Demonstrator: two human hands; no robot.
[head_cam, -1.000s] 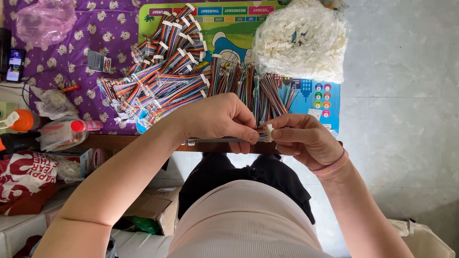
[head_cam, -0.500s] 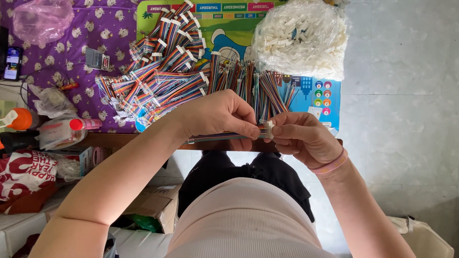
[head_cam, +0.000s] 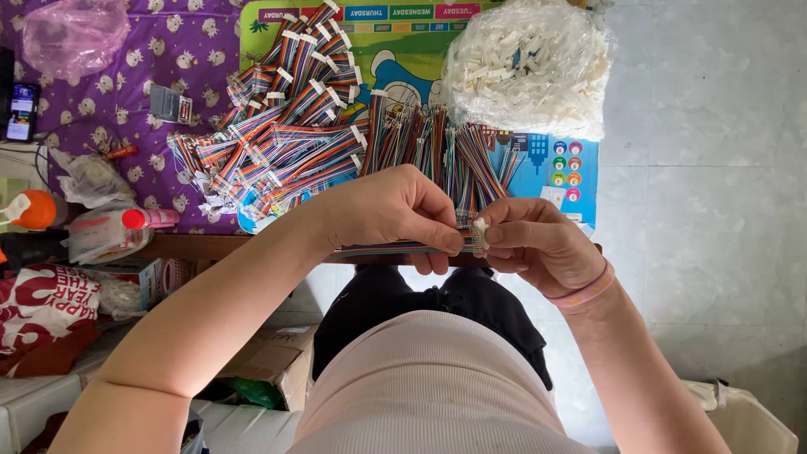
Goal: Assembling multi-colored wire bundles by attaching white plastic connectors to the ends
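From my remote seat I see the left hand (head_cam: 395, 214) pinching a flat rainbow ribbon cable (head_cam: 391, 249) near its end, thumb and forefinger closed tight on it, so that grip is shut on the cable. The cable runs as a thin striped band of many coloured wires laid side by side, stretched level just above the near edge of the bench (head_cam: 210, 245). The right hand (head_cam: 538, 245) meets it fingertip to fingertip, its grip closed on a small white plastic connector (head_cam: 480, 233) right at the cable's end; I cannot tell whether the connector is already seated on the wires.

Behind the hands, a heap of finished ribbon cables (head_cam: 286, 139) lies fanned out, each with a white plug at the tip, glossy and striped. Beside it a row of loose cables (head_cam: 437, 151) lies straight, ends toward me. A clear crinkled plastic bag of white connectors (head_cam: 525, 71) sits at the far right of the bench, bulging and lumpy. The bench carries a purple patterned cloth (head_cam: 109, 109) and a bright printed mat (head_cam: 403, 59). A pink band (head_cam: 582, 294) rings the right wrist.
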